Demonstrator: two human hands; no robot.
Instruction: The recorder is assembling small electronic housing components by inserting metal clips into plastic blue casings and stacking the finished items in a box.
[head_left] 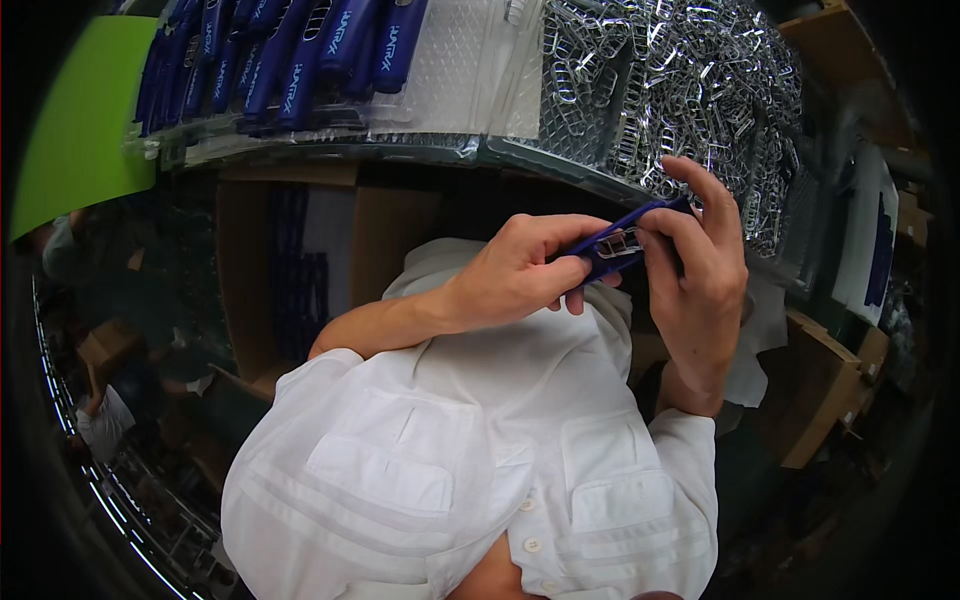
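Above the front of a white shirt (480,420), just short of the near edge of a clear tray (580,130), one blue plastic piece (604,266) held in the air between both hands, aslant, with its farther end up and to the right. Against its middle, a small bright wire clip (621,243), partly covered by fingers. At the lower end, the left hand (525,262) closed in a pinch, thumb and forefinger flat along the plastic, remaining fingers curled underneath. At the upper end, the right hand (705,262), thumb and bent forefinger drawn nearly together on the piece beside the wire clip, another finger raised clear toward the tray; exact contact of the thumb partly hidden, so cannot tell whether on plastic or wire. Beyond the right hand, in the tray, a big loose heap of metal clips (690,90). To the left, in a second clear tray (450,100), a row of blue pieces (300,80) with pale lettering, and past these a bright green board (90,110). Lower down, behind the left forearm, an open cardboard box (397,230) with more dark blue pieces inside. Far left, small and dim, another person's white sleeve (105,420).
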